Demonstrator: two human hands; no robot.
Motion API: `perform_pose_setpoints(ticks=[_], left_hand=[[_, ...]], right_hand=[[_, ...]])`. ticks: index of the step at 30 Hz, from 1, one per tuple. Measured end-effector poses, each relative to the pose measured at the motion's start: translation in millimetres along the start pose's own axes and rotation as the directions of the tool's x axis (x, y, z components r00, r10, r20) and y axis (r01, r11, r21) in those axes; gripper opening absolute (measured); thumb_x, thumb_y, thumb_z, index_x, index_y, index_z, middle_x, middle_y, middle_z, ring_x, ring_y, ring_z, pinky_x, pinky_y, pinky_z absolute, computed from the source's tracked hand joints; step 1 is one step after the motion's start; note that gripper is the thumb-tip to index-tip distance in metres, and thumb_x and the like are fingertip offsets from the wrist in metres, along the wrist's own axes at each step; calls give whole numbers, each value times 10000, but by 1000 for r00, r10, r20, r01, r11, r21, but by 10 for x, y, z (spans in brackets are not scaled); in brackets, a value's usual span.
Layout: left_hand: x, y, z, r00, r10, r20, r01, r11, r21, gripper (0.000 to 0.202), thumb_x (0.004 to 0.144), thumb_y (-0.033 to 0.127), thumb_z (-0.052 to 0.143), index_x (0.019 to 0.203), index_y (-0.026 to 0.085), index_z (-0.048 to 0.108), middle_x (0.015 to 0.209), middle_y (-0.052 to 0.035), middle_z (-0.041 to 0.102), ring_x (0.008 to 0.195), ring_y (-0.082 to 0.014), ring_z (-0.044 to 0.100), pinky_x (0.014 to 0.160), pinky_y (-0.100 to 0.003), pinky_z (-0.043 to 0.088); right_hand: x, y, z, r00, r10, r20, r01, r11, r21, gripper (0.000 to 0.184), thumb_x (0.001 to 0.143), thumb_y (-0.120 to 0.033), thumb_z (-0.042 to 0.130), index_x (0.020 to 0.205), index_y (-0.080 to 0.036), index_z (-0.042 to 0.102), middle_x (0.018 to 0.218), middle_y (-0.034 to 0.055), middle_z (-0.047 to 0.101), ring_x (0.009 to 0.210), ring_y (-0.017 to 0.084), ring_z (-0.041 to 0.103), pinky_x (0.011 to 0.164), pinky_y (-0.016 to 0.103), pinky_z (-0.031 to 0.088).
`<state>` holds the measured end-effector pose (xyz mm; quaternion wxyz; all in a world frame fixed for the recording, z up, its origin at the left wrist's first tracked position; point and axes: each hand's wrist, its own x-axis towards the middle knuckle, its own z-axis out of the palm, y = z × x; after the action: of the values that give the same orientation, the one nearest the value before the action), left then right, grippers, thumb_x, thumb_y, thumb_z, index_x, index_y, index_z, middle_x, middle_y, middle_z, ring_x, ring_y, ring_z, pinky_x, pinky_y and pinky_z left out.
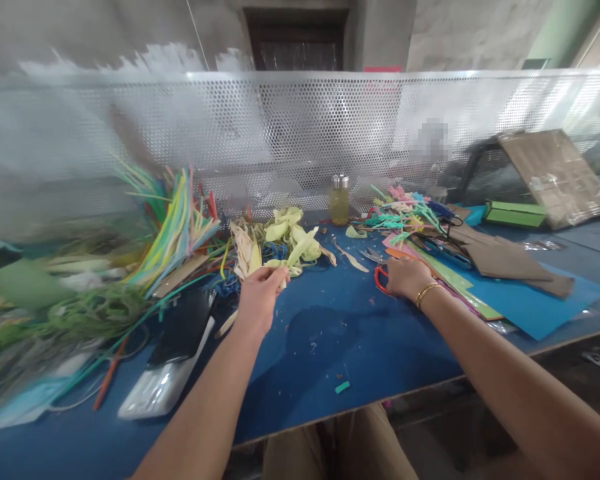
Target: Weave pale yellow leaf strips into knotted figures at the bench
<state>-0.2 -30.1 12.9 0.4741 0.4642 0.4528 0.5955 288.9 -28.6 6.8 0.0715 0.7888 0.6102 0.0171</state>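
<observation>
My left hand point(259, 297) is closed in a pinch on a pale green strip that looks like corn husk point(303, 247). Its upper end reaches the pile of pale green and dry tan husks point(284, 230) behind. To the right, my right hand point(409, 277) lies over a pair of scissors point(380, 279) on the blue table, its fingers closed about the red handles. The blades point away and to the left. Just left of the blades lies a loose narrow husk piece point(351, 257). My palms hide part of what each hand holds.
At left are a bundle of coloured strips point(173, 233), tangled green fibre point(100, 310) and a black phone-like object point(183, 327) on a white packet. A glass bottle point(339, 203) stands before the perforated metal screen point(300, 127). Coloured paper and brown card point(510, 257) lie right.
</observation>
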Motion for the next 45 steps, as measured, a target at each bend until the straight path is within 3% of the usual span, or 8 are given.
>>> perform_pose_setpoints(ticks=[5,8,11,15,22,29,41,45], left_hand=[[41,-49,-27,999,-42,19,43,998,-55,211,624,289,725,552,137,598,538,17,508,478,-52,376,443,-198,232],[49,-58,-34,996,-80,38,83,993,-80,228,613,299,730,555,135,583,555,15,517,478,-50,393,442,-188,241],[52,-57,-36,990,-131,50,135,987,-83,240,608,307,726,560,136,565,549,23,503,461,-44,386,425,-183,212],[56,-49,-39,979,-191,68,199,968,-151,232,586,285,737,587,137,558,584,24,520,473,-39,396,431,-171,239],[17,-43,-31,937,-256,238,298,941,-160,225,617,281,732,603,149,550,575,38,489,474,-42,382,452,-176,278],[-37,-107,10,900,-295,319,314,949,-8,242,672,322,730,597,150,576,576,22,514,487,-57,404,463,-197,285],[-17,-114,7,916,-319,245,320,947,34,240,643,330,757,626,148,601,604,12,560,481,-56,411,460,-210,266],[-16,-108,-2,940,-246,236,248,968,20,243,653,357,758,663,146,636,644,2,575,512,-62,429,470,-212,284]], right_hand=[[140,26,10,999,-38,-20,40,996,75,474,790,-233,577,1223,-44,549,1131,248,651,1067,357,636,833,402,488],[165,48,-10,991,-124,-51,134,930,341,493,775,-311,619,1203,-74,559,1037,193,679,924,308,665,750,352,498],[19,84,-23,961,-230,-156,272,663,698,581,791,-377,598,1306,-143,467,924,94,687,794,238,656,674,316,504],[-336,100,-85,829,-478,-290,488,367,792,599,749,-288,586,1323,-224,425,1126,84,648,1039,241,624,858,350,509],[-500,-39,-134,791,-518,-324,599,549,583,478,771,-371,647,1208,-221,526,1139,93,625,1017,245,584,927,381,461],[-417,-218,-141,782,-538,-313,579,444,684,534,740,-501,706,1170,-207,586,1039,55,649,886,186,599,823,314,487],[-258,-273,97,803,-505,-315,501,289,816,546,680,-548,754,1075,-178,683,753,4,647,655,152,556,609,271,452],[-152,-177,83,877,-368,-310,474,546,691,532,760,-621,648,1085,-200,667,745,18,670,647,177,595,609,279,439]])
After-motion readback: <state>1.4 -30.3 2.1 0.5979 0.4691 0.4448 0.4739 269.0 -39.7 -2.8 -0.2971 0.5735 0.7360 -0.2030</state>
